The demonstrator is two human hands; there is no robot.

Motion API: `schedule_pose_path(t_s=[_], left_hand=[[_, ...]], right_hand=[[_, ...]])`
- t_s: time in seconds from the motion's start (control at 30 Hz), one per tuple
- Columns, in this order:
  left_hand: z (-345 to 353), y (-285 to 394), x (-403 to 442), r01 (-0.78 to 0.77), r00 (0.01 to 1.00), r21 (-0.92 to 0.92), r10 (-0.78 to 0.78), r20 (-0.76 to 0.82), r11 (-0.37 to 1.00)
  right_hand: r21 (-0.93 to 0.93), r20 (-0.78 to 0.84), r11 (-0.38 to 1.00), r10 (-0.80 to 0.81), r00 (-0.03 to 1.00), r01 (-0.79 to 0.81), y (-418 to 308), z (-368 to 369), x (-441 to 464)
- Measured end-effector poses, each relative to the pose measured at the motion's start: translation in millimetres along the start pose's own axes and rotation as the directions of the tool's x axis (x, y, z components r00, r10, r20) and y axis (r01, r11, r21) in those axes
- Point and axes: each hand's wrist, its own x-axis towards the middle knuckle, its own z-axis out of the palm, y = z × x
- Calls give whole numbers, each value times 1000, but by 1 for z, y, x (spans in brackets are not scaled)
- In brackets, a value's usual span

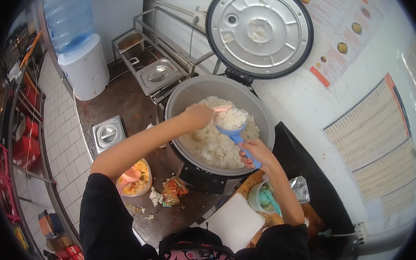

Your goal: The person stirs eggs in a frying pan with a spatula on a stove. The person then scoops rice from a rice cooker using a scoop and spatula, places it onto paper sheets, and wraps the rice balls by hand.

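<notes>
A large rice cooker [184, 93] stands with its lid [284, 53] raised, and white rice [207, 149] fills the lower part of its pot. Over the rice, my right hand [258, 153] grips the handle of a blue scoop [236, 137], whose bowl is heaped with rice. From the left, my left hand [199, 116] reaches across the pot, closed around a pink utensil [222, 108] that looks like a rice paddle. Its tip lies at the heap in the scoop; whether it touches the rice is hard to tell.
At lower left are a tub of orange mixed food [143, 171], a torn wrapper [174, 191] and spilled rice [156, 197]. Lidded steel pans [107, 133] and a water dispenser [85, 65] stand left. A green-filled container [256, 199] and white sheet [238, 222] lie right.
</notes>
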Motion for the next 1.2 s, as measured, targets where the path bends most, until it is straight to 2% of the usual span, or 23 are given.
schedule_pose_path(t_s=[0.07,0.13,0.23,0.27,0.3,0.37,0.4,0.43,0.47,0.5,0.57,0.6,0.63,0.67,0.73,0.77,0.83,0.87,0.9,1.03,1.1,1.17,1.2], left_hand=[[-2,-13,4,6,1000,-12,-5,23,1000],[9,-32,15,175,972,20,-176,156,984],[21,-47,22,126,971,50,-134,199,991],[41,-51,25,253,967,132,-247,-61,958],[63,-52,27,385,893,169,-320,-317,907],[14,-30,17,395,906,-88,-404,-130,914],[-9,-17,0,151,961,123,-116,-251,981],[-32,1,-20,-92,930,328,199,-309,940],[-65,49,-42,-63,905,-176,-19,-425,982],[-85,98,-66,-41,870,-637,-286,-402,770],[-78,146,-111,7,945,-768,-255,-204,641],[-44,166,-130,-222,970,-943,-42,-239,248],[-27,183,-140,-373,912,-767,360,-198,523],[-14,212,-150,-50,819,-932,549,168,360],[63,256,-166,102,543,-902,736,403,419],[115,274,-178,89,544,-887,724,424,452],[212,297,-208,65,528,-870,723,446,489],[254,306,-227,-230,708,-789,654,266,569],[282,313,-236,-470,802,-596,596,18,651],[311,317,-251,-517,816,-515,576,-55,683],[310,314,-250,-394,849,-594,525,57,702],[303,311,-242,-400,850,-595,525,45,697],[301,309,-237,-403,853,-595,521,32,696]], right_hand=[[9,-10,999,-48,999,48,2,-1,-9],[84,-13,991,-106,994,106,1,-2,-23],[204,-32,957,-202,979,204,6,-13,-43],[247,-17,940,-237,971,233,12,-16,-53],[295,-6,920,-267,964,257,22,-19,-65],[373,-52,888,-268,962,268,50,-23,-94],[397,-142,861,-286,948,319,64,-19,-116],[414,-233,835,-287,929,362,84,-18,-133],[460,-247,818,-256,935,345,112,-23,-149],[490,-282,805,-216,935,334,140,-22,-165],[457,-487,817,-101,867,351,194,-13,-193],[395,-580,841,-83,810,369,226,-10,-199],[330,-658,867,-73,750,374,267,-9,-198],[124,-731,953,-100,676,275,330,-11,-189],[-440,-809,898,-387,442,-19,408,-6,-166],[-696,-715,677,-622,319,-239,428,7,-153],[-614,-762,694,-395,513,-376,494,24,-121],[-624,-761,678,-414,499,-388,502,33,-116],[-636,-758,661,-438,483,-399,506,37,-111],[-612,-776,659,-394,492,-438,500,40,-111],[-619,-774,666,-428,467,-416,493,34,-117],[-605,-751,778,-490,442,-166,481,26,-129],[-602,-756,780,-487,437,-171,480,24,-133]])
